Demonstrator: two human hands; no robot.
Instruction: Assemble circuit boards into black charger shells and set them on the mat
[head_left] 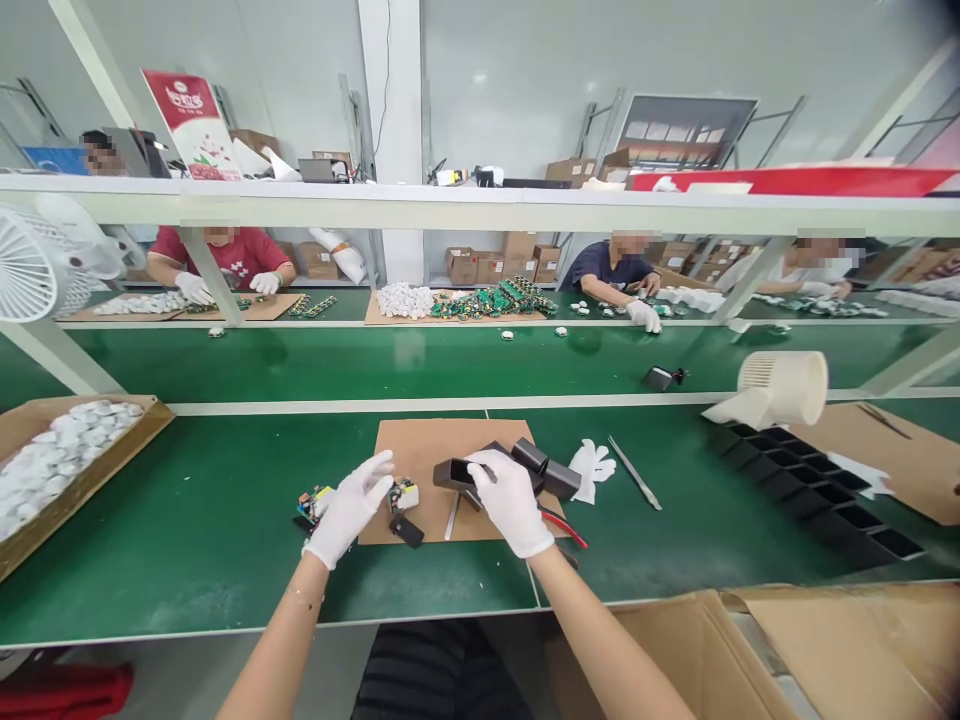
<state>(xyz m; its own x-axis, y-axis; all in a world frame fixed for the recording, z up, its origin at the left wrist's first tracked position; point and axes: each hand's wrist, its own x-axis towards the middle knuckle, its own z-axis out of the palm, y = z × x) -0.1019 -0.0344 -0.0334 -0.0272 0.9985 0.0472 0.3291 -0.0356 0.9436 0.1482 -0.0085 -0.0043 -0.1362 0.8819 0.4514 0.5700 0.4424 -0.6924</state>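
My left hand, in a white glove, hovers at the left edge of a cardboard sheet, fingers apart and holding nothing visible. Just right of its fingertips is a small circuit board with a black piece below it. Partly hidden behind the hand, another circuit board with a yellow part lies on the green bench. The gloved right hand grips a black plastic housing, its open end facing me. More black housings lie beyond that hand. Red-handled pliers are partly covered by it.
White gloves and tweezers lie to the right, near a row of black housings and a cream fan. A box of white parts stands left. Co-workers sit across the conveyor.
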